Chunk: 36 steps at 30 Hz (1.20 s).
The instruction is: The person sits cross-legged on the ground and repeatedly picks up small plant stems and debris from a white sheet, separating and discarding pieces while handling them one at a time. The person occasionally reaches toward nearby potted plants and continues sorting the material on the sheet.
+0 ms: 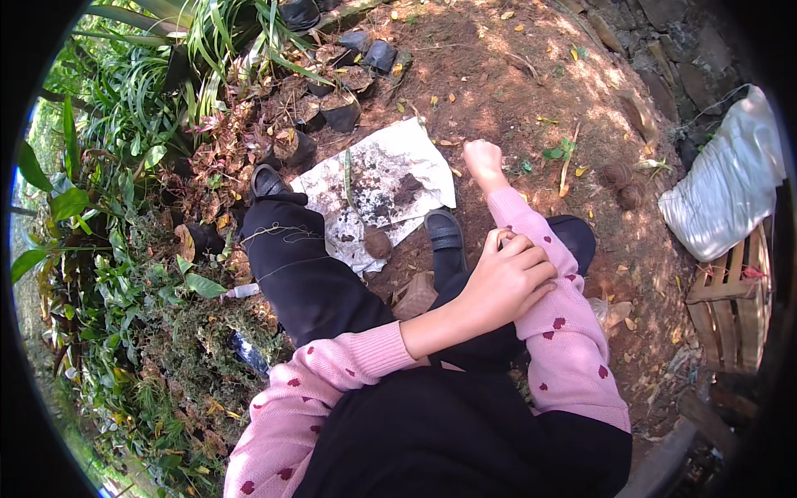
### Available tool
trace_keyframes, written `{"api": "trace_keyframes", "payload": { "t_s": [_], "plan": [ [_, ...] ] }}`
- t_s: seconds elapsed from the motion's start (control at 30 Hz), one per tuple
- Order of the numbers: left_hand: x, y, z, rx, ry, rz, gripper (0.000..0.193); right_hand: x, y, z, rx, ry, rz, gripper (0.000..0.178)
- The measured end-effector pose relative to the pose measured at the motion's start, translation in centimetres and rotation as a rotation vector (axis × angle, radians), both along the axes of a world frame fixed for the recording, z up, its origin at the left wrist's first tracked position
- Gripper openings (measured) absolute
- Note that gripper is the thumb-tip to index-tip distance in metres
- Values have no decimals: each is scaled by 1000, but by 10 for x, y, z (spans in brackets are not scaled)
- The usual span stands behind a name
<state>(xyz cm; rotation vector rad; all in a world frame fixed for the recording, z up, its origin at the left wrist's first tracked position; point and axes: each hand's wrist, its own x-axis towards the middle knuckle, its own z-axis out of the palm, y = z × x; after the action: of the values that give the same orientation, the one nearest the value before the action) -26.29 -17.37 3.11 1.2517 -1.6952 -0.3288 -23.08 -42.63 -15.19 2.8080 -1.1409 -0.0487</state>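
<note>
My left hand (508,278) crosses over to my right forearm, its fingers bent round the pink knitted sleeve (554,319) with dark red hearts and gripping the cloth. My right hand (483,158) is held out past the sheet's right side in a fist, with nothing visible in it. On the ground between my feet lies a soiled white sheet (419,153). It carries dark soil (378,199), a long narrow green leaf (348,176), a dark clump (407,189) and a round brown ball (378,243) at its near edge.
Several black plant bags (340,112) stand beyond the sheet. Dense green plants (116,274) fill the left side. At right are a white sack (726,187), a wooden crate (730,303) and brown fibrous balls (629,197). Loose thread (286,231) lies across my left trouser leg.
</note>
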Motion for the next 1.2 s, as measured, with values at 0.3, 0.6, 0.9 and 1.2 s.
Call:
{"api": "trace_keyframes", "payload": {
  "t_s": [0.3,0.6,0.9,1.2],
  "plan": [
    [33,48,-8,-109,427,-303,18,-6,-35,-3,1582,-1556,-1247,26],
    [64,59,-45,-30,-68,-85,39,31,-12,24,1943,-1928,-1268,28],
    [68,72,-34,365,-8,-478,35,16,11,40,1890,-1779,-981,20],
    [135,-11,-87,388,143,201,63,-31,93,117,1324,-450,236,24]
  ]
}}
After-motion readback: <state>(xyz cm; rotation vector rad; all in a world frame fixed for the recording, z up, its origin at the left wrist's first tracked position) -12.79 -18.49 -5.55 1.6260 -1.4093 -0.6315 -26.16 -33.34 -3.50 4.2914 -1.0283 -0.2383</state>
